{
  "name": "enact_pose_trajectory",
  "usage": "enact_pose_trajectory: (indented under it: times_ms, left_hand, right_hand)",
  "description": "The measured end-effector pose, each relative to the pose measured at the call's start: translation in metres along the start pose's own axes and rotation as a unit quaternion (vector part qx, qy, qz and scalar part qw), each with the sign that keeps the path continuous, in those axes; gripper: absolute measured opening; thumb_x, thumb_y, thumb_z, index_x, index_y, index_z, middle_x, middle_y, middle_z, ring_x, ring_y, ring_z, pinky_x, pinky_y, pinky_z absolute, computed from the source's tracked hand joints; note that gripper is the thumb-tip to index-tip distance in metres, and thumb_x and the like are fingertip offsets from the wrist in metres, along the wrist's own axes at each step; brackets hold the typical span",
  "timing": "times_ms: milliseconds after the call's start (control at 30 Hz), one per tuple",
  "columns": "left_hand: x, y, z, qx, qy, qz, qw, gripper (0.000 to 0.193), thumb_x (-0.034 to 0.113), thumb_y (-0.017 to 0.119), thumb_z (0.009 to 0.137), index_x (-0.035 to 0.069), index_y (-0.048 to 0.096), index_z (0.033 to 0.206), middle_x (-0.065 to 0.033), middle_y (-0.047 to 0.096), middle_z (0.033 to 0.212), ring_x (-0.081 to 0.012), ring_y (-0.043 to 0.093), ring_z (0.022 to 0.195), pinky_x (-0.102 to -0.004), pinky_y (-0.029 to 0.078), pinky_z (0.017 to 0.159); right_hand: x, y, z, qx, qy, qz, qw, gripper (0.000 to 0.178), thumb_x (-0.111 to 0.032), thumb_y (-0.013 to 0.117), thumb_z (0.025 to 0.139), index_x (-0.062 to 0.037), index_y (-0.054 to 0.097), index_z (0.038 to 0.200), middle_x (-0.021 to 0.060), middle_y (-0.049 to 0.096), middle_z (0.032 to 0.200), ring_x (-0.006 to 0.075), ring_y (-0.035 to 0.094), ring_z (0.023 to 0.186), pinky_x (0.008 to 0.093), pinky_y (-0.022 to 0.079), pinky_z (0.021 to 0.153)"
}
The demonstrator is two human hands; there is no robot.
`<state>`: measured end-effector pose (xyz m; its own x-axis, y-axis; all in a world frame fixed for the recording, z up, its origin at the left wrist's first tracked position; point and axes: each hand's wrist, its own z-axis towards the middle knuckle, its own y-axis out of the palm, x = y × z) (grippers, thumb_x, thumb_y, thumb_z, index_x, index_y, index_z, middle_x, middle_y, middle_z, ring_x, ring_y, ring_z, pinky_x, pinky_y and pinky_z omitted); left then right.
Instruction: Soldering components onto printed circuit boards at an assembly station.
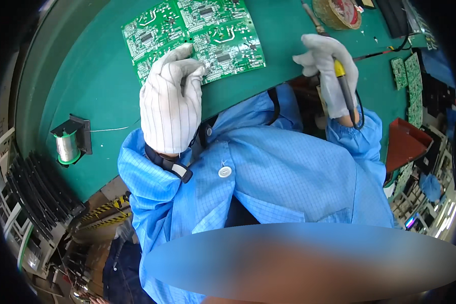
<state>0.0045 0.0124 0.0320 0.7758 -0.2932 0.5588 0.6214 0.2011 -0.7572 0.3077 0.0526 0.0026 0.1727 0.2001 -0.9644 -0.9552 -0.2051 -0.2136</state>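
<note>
Left hand point(169, 99), gloved, fingers curled down on near edge of green circuit board panel point(197, 33) lying on green bench point(86, 81). Right hand point(328, 68) closed around soldering iron point(339, 76), just right of panel.

Bare green mat point(93, 76) lies open between circuit board panel point(197, 35) and solder spool point(68, 144).

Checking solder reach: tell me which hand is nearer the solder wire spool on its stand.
Left. The left hand rests on the green circuit board panel, right of the solder spool. The right hand, gripping the soldering iron, is much farther right.
</note>
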Motion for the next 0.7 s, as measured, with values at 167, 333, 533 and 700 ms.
enact_pose_trajectory:
  times_ms: [167,333,533,700]
  left_hand:
    - [-0.006,-0.011,-0.018,0.050,-0.013,-0.026,0.998,0.016,-0.004,0.066,0.082,0.004,0.062,0.095,-0.0174,0.071,0.117,-0.0334,0.071,0.100,-0.0407,0.059,0.080]
    - [-0.020,-0.026,-0.036,0.088,-0.065,-0.013,0.994,0.010,-0.004,0.062,0.082,0.003,0.064,0.089,-0.0181,0.072,0.111,-0.0326,0.071,0.104,-0.0426,0.060,0.085]
    - [-0.032,-0.038,-0.044,0.104,-0.128,0.030,0.986,0.008,-0.002,0.065,0.086,0.003,0.066,0.091,-0.0177,0.071,0.119,-0.0288,0.073,0.094,-0.0382,0.061,0.077]
    - [-0.057,-0.050,-0.049,0.136,-0.132,0.101,0.977,0.006,0.003,0.069,0.091,0.003,0.068,0.098,-0.0154,0.070,0.122,-0.0279,0.072,0.094,-0.0378,0.061,0.078]
  right_hand:
    - [0.015,0.014,0.004,0.014,-0.007,0.014,1.000,0.035,-0.025,0.061,0.105,0.0013,0.060,0.127,0.0142,0.072,0.102,0.0188,0.071,0.088,0.0311,0.059,0.081]
    - [0.011,0.020,0.007,0.022,-0.001,0.002,1.000,0.032,-0.023,0.062,0.105,0.0012,0.060,0.126,0.0166,0.073,0.102,0.0196,0.071,0.087,0.0314,0.059,0.080]
    - [0.008,0.027,0.014,0.004,-0.001,-0.007,1.000,0.031,-0.020,0.063,0.104,0.0020,0.059,0.126,0.0174,0.073,0.106,0.0196,0.071,0.090,0.0312,0.059,0.084]
    - [0.010,0.031,0.022,-0.016,-0.050,-0.012,0.999,0.028,-0.016,0.061,0.104,0.0017,0.059,0.126,0.0173,0.073,0.111,0.0188,0.072,0.091,0.0309,0.058,0.086]
